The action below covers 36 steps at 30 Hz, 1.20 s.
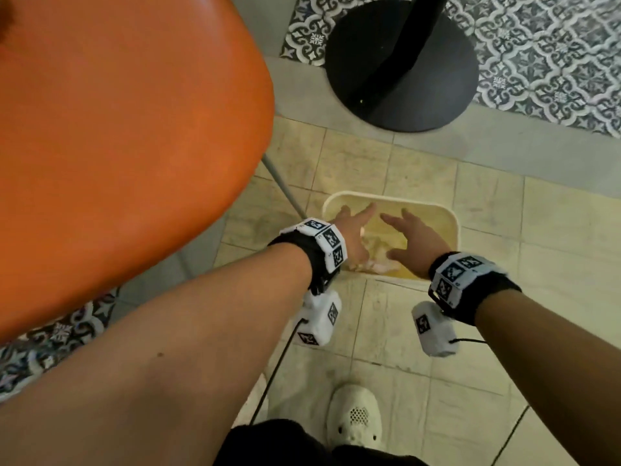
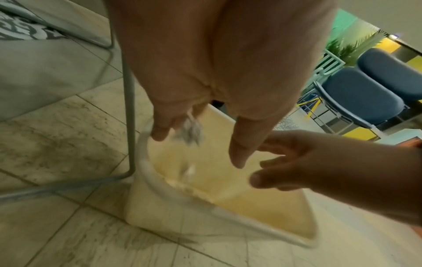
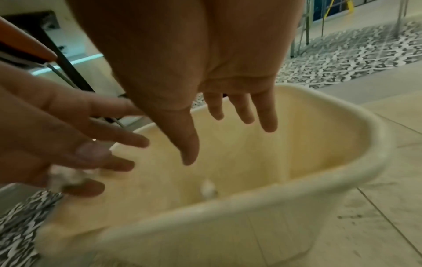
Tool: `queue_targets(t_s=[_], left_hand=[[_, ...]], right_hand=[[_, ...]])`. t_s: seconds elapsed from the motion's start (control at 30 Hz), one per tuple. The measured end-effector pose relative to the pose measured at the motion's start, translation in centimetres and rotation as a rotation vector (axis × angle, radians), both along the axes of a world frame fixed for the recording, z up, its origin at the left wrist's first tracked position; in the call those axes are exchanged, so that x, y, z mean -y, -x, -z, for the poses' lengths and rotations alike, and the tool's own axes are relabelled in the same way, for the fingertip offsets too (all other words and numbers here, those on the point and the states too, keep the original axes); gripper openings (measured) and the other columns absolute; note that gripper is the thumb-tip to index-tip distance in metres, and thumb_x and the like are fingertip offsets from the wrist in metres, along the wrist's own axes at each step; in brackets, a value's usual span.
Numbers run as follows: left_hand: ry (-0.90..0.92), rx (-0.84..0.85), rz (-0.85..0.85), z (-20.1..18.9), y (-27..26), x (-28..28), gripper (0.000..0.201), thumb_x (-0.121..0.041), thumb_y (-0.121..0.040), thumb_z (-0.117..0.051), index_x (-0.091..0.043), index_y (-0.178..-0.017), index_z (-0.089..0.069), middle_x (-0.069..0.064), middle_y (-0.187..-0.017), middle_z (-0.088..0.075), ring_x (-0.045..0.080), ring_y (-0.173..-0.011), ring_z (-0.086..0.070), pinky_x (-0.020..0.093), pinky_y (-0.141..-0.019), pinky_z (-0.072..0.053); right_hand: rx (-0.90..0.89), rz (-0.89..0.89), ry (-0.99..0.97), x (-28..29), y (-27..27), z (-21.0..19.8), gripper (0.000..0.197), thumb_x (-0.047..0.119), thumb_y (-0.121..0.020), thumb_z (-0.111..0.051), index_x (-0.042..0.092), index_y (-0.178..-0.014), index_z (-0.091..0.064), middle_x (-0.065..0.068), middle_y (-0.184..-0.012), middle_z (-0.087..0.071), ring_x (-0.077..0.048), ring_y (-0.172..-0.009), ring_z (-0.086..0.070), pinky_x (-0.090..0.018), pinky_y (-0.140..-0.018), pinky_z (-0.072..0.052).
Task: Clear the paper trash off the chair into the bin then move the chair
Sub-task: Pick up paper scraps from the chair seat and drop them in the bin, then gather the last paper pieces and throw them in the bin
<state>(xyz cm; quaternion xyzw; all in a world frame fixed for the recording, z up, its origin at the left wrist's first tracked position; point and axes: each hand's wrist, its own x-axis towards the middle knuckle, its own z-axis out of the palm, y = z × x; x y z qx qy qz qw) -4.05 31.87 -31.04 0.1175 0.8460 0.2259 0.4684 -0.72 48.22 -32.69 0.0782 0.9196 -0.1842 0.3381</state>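
Observation:
The orange chair [image 1: 134, 129] fills the left of the head view, its seat bare where it shows. A cream bin [image 1: 452, 216] stands on the floor to its right. Over the bin's mouth my left hand [image 1: 356, 227] and right hand [image 1: 410, 240] hover side by side, fingers straight and spread. In the left wrist view a blurred white paper scrap [image 2: 191, 131] hangs just under my left hand [image 2: 198, 150]. Another paper scrap [image 3: 207, 187] drops inside the bin [image 3: 342, 173] below my right hand [image 3: 228, 144]. Crumpled paper [image 1: 379, 264] lies in the bin.
A grey metal chair leg [image 1: 282, 186] slants down beside the bin's left rim. A black round table base [image 1: 400, 62] stands beyond the bin on patterned tiles. My white shoe [image 1: 356, 418] is near the bottom. Blue chairs [image 2: 360, 97] stand farther off.

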Motion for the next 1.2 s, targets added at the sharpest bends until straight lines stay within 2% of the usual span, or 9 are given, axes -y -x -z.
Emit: queue_targets(t_s=[0.17, 0.23, 0.37, 0.5, 0.63, 0.73, 0.83, 1.0, 1.2], left_hand=[[-0.146, -0.159, -0.261, -5.5, 0.8, 1.1, 0.06, -0.021, -0.087, -0.062, -0.022, -0.141, -0.037, 0.01, -0.148, -0.038, 0.03, -0.13, -0.046, 0.04, -0.104, -0.042], [-0.21, -0.27, -0.323, -10.7, 1.5, 1.9, 0.042, -0.014, -0.086, -0.06, -0.014, -0.127, -0.053, 0.013, -0.131, -0.054, 0.031, -0.114, -0.057, 0.037, -0.094, -0.047], [-0.254, -0.39, -0.432, -23.5, 3.1, 6.9, 0.034, -0.014, -0.085, -0.059, -0.012, -0.118, -0.053, 0.009, -0.113, -0.063, 0.026, -0.1, -0.061, 0.031, -0.08, -0.046], [-0.251, -0.472, -0.686, -32.7, 6.0, 18.0, 0.037, -0.024, -0.083, -0.065, -0.018, -0.117, -0.052, 0.002, -0.106, -0.061, 0.023, -0.091, -0.062, 0.034, -0.079, -0.048], [-0.024, -0.664, -0.946, -31.7, 9.6, 28.0, 0.066, -0.036, -0.072, -0.076, -0.017, -0.128, -0.046, 0.008, -0.124, -0.053, 0.026, -0.115, -0.052, 0.039, -0.098, -0.043], [0.099, -0.547, -0.885, -26.9, 12.0, 31.5, 0.088, -0.045, -0.071, -0.074, -0.029, -0.144, -0.027, 0.01, -0.152, -0.025, 0.032, -0.14, -0.026, 0.043, -0.113, -0.027], [0.262, -0.474, -0.712, -22.2, 13.2, 33.1, 0.093, -0.055, -0.07, -0.07, -0.043, -0.144, -0.016, 0.0, -0.161, 0.007, 0.04, -0.144, -0.007, 0.052, -0.115, -0.024], [0.216, -0.613, -0.679, -20.7, 14.6, 34.8, 0.066, -0.044, -0.073, -0.068, -0.035, -0.13, -0.037, 0.009, -0.148, -0.018, 0.036, -0.12, -0.032, 0.042, -0.098, -0.042], [0.099, -0.438, -0.79, -22.6, 16.8, 38.6, 0.047, -0.039, -0.076, -0.065, -0.031, -0.12, -0.052, 0.004, -0.126, -0.035, 0.03, -0.112, -0.048, 0.034, -0.095, -0.044]], right_hand=[[-0.25, 0.09, 0.171, 1.3, 0.6, -5.9, 0.028, 0.022, -0.086, -0.061, 0.027, -0.114, -0.062, 0.003, -0.124, -0.064, -0.017, -0.101, -0.061, -0.029, -0.082, -0.045], [-0.363, 0.09, 0.248, 3.8, 1.9, -11.0, 0.021, 0.022, -0.086, -0.058, 0.027, -0.106, -0.064, 0.005, -0.111, -0.068, -0.014, -0.091, -0.061, -0.029, -0.079, -0.046], [-0.527, 0.019, 0.366, 9.7, 5.8, -24.3, 0.015, 0.016, -0.085, -0.054, 0.026, -0.09, -0.063, 0.009, -0.092, -0.068, -0.014, -0.086, -0.063, -0.035, -0.077, -0.051], [-0.537, -0.192, 0.515, 18.6, 11.9, -33.1, 0.02, 0.011, -0.085, -0.052, 0.02, -0.099, -0.064, 0.006, -0.101, -0.069, -0.015, -0.092, -0.063, -0.033, -0.083, -0.049], [-0.395, -0.601, 0.312, 29.5, 19.8, -32.4, 0.041, 0.019, -0.087, -0.054, 0.024, -0.128, -0.051, 0.0, -0.136, -0.053, -0.021, -0.124, -0.048, -0.029, -0.099, -0.035], [-0.382, -0.781, 0.189, 36.9, 26.5, -29.4, 0.059, 0.019, -0.085, -0.057, 0.025, -0.14, -0.038, -0.006, -0.148, -0.039, -0.029, -0.131, -0.04, -0.037, -0.106, -0.033], [-0.384, -0.805, 0.145, 42.4, 31.5, -26.6, 0.074, 0.028, -0.081, -0.062, 0.031, -0.146, -0.025, -0.006, -0.159, -0.016, -0.035, -0.14, -0.023, -0.046, -0.114, -0.027], [-0.294, -0.772, 0.112, 47.9, 34.7, -24.0, 0.099, 0.067, -0.065, -0.066, 0.048, -0.145, -0.011, 0.001, -0.16, 0.013, -0.045, -0.143, 0.006, -0.061, -0.115, -0.011], [-0.314, -0.768, -0.007, 50.0, 35.2, -22.3, 0.072, 0.056, -0.065, -0.071, 0.035, -0.126, -0.041, -0.005, -0.143, -0.027, -0.039, -0.129, -0.022, -0.051, -0.098, -0.039]])
